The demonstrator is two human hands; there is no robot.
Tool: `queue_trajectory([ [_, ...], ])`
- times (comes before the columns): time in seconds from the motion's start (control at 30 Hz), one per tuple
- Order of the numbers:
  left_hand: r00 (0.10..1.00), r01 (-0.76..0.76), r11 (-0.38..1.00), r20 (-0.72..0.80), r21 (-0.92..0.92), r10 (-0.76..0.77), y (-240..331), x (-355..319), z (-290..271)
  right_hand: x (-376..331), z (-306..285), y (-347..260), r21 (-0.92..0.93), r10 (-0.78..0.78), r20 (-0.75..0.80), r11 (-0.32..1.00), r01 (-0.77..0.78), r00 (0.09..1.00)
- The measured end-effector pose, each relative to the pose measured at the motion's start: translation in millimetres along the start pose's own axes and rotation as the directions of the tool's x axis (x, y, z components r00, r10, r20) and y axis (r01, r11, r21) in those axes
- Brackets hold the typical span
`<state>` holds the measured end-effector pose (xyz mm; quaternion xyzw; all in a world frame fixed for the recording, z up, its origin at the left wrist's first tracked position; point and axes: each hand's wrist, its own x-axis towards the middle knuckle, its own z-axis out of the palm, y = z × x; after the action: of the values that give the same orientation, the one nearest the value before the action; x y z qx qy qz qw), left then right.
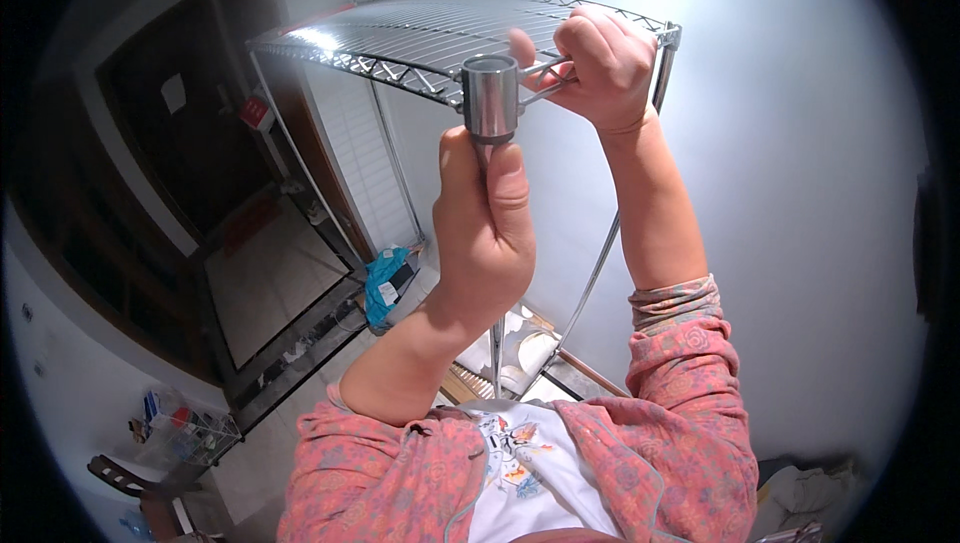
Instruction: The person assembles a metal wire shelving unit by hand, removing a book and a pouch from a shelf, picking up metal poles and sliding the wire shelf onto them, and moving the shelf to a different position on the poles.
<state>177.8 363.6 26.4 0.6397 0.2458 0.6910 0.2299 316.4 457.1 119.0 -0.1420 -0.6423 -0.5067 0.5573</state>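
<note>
I see my left hand [483, 233] wrapped around the upright metal pole [497, 338], just beneath the round corner sleeve [490, 95] of the wire shelf [400, 38]. My right hand [598, 65] grips the shelf's front edge right beside that sleeve, fingers curled through the wires. The shelf sits tilted, high up against a pale wall [780, 193]. Both forearms rise out of pink patterned sleeves [690, 383]. Down below, a blue bag [385, 283] lies on the floor near a dark doorway [190, 133].

The wire shelf [420, 35], its corner sleeve [490, 95] and post [497, 343] are glossy chromed metal; the patterned sleeves [690, 413] are soft matt cloth.
</note>
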Motion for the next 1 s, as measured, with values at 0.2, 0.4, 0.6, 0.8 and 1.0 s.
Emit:
queue_trajectory([
  [0.2,1.000,0.007,1.000,-0.001,0.025,-0.007,-2.1,-0.1,-2.6,1.7,0.4,0.2,0.042,-0.027,0.011,0.999,0.026,1.000],
  [0.4,0.999,-0.015,1.000,-0.036,0.025,0.016,-3.7,1.5,1.4,1.6,2.3,6.3,0.134,-0.067,0.016,0.989,0.064,0.998],
  [0.6,0.997,-0.052,0.996,-0.051,0.072,0.056,5.4,-1.0,1.7,2.3,-5.2,-1.1,0.146,0.025,0.085,0.989,-0.037,0.996],
  [0.8,0.999,0.030,0.998,0.021,-0.048,-0.029,5.4,-2.3,-3.6,3.0,-9.4,-17.7,0.103,0.123,0.090,0.986,-0.133,0.988],
  [1.0,0.983,0.132,0.964,0.154,-0.230,-0.098,6.9,7.5,-15.2,-11.0,-18.1,-25.3,0.253,0.206,0.141,0.938,-0.237,0.968],
])
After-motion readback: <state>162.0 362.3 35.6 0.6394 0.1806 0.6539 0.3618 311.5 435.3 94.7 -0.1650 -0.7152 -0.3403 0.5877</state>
